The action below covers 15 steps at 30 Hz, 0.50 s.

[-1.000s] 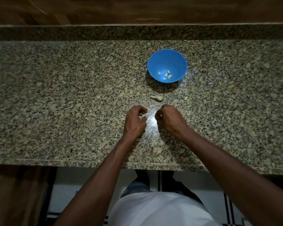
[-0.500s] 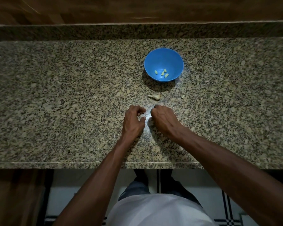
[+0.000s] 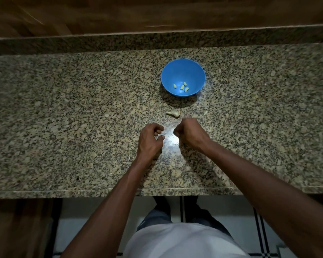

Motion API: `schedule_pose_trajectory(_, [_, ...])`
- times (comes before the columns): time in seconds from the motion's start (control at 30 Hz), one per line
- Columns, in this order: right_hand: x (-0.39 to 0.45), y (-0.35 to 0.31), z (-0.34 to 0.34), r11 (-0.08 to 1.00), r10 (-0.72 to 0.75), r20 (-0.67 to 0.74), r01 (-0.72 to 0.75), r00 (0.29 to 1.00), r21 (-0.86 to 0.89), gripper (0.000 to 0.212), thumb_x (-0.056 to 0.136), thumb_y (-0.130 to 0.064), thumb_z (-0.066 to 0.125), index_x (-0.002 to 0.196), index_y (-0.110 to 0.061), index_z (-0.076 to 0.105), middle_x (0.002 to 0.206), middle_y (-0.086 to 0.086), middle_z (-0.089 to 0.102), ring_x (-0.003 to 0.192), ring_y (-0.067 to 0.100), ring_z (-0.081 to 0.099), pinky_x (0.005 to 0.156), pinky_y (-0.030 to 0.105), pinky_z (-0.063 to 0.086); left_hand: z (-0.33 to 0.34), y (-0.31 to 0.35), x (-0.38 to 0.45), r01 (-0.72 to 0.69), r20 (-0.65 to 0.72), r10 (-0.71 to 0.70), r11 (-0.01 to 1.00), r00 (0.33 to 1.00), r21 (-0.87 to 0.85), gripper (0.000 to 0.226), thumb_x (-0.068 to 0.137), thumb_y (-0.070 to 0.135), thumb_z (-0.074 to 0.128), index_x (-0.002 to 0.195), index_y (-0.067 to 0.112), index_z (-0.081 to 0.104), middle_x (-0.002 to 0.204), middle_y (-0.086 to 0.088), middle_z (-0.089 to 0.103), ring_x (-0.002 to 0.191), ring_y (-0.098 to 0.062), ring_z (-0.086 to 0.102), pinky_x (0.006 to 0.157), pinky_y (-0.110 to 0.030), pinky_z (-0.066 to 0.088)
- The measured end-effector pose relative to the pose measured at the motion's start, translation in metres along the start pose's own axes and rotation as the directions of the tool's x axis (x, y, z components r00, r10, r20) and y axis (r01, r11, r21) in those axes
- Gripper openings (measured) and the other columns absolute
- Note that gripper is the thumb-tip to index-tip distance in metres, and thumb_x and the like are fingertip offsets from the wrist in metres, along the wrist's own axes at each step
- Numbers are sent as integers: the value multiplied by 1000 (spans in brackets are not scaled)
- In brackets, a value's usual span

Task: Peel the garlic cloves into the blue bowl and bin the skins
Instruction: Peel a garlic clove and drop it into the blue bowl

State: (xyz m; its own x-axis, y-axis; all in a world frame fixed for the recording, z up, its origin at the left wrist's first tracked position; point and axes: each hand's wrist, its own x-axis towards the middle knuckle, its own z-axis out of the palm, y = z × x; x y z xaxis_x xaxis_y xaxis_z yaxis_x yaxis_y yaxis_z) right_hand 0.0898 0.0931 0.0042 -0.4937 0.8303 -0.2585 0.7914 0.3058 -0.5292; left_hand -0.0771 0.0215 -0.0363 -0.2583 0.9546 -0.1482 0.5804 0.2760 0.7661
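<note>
A blue bowl (image 3: 194, 71) stands on the granite counter and holds several peeled garlic cloves (image 3: 181, 87). Just in front of it lies a pale garlic piece with a stem (image 3: 173, 113). Nearer to me, my left hand (image 3: 150, 140) has its fingers curled, and a thin pale sliver of garlic skin (image 3: 162, 134) shows between thumb and fingertips. My right hand (image 3: 191, 134) is a short gap to the right, fingers curled tight with the tips pinched together; the small clove in them is almost wholly hidden.
A small pale scrap (image 3: 205, 113) lies right of the garlic piece. The granite counter (image 3: 63, 118) ends in a front edge (image 3: 101, 190) near my body and a raised ledge (image 3: 101, 43) at the back. No bin is in view.
Half a second ago my two hands were touching at the fingertips. Now they have drawn apart, leaving a gap between them, with the sliver staying at my left hand.
</note>
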Motion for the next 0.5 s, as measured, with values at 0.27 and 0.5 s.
schedule_pose_trajectory(0.27, [-11, 2, 4, 969, -108, -44, 95, 993, -229, 12, 84, -2, 69, 74, -8, 70, 74, 8, 62, 61, 24, 60, 57, 43, 57, 0, -2, 3, 11, -14, -11, 1000, 1000, -2, 24, 83, 10, 80, 103, 16, 69, 94, 0, 65, 85, -14, 62, 75, -25, 51])
schedule_pose_trajectory(0.5, [-14, 0, 16, 894, -244, 6, 228, 970, -386, 12, 93, -6, 67, 81, -4, 67, 82, 12, 58, 66, 27, 57, 56, 42, 51, -1, 3, 1, 28, -17, -27, 999, 999, 17, 23, 83, 10, 81, 103, 16, 70, 96, 0, 66, 86, -14, 61, 76, -29, 55])
